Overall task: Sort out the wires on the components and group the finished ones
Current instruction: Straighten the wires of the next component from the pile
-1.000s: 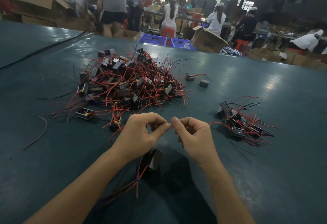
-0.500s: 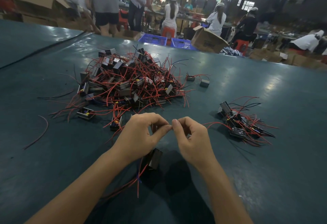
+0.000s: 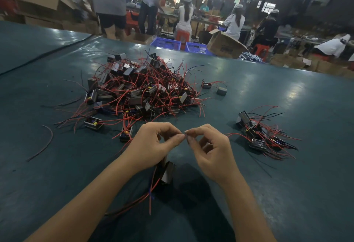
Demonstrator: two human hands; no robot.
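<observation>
**Head view: wire ends pinched over a hanging component**

The component hung just below the left hand, its red wires trailing toward the person. The left hand and the right hand each pinched thumb to forefinger, tips nearly meeting, presumably on wire ends too fine to see. The unsorted pile lay ahead on the table. The finished group sat well apart at right, probably so the two would not mix.

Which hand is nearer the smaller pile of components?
Right. The right hand sits just left of the smaller pile; the left hand is farther left, beyond it.
</observation>
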